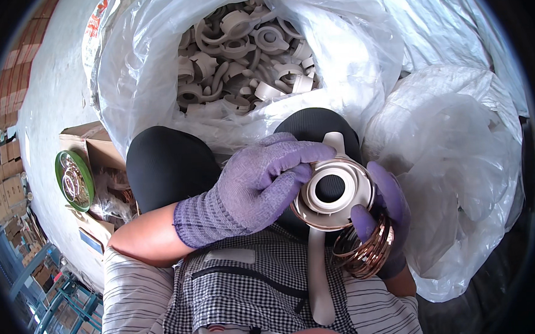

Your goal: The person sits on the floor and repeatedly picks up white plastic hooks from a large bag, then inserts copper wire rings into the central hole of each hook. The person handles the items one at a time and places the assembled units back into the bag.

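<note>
Smooth, pale plastic piece [335,212], just off centre toward four o'clock: round collar, coppery edge, handle jutting to six. Left hand [253,188], knit purple glove, fingers grasping its ten-o'clock rim. Right hand [395,206] steadying three-o'clock side, shiny copper-coloured rings [365,252] bunched in grip. Gap between black-clad knees [168,167]; beyond, at twelve, glossy sack's [137,71] wrinkled edge, similar parts [237,47] heaped inside.

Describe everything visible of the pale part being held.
The pale part looks like smooth plastic, round, with a raised collar open at its centre, a long handle over the checked apron and a short tab opposite. A coppery ring runs along its rim. It is held collar-up, left hand touching its upper left edge, right hand its right.
</note>
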The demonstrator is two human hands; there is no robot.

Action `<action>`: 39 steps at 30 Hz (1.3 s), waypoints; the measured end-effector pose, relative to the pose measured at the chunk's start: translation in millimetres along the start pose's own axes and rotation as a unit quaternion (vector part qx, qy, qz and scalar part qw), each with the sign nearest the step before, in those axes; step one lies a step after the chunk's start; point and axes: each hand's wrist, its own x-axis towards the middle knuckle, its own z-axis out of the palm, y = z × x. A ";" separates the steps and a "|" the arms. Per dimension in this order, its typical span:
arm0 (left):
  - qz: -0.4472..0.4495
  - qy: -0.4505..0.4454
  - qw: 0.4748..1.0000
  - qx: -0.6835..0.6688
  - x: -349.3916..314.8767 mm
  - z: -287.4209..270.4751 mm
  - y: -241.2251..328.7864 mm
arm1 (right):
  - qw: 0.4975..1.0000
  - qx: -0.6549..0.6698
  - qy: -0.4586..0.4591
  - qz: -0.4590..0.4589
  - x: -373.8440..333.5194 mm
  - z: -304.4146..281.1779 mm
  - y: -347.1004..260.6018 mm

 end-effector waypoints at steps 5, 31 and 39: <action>-0.033 -0.067 0.997 0.034 1.9 -10.8 6.4 | 0.999 0.010 -0.028 0.017 -3.2 -2.4 1.1; 0.048 -0.125 0.985 0.111 -3.8 -3.2 1.7 | 0.982 0.132 -0.089 0.105 -19.3 -13.1 24.1; 0.035 -0.148 0.987 0.051 3.4 -11.2 -3.8 | 0.961 0.174 0.017 0.214 -11.0 -3.1 -3.3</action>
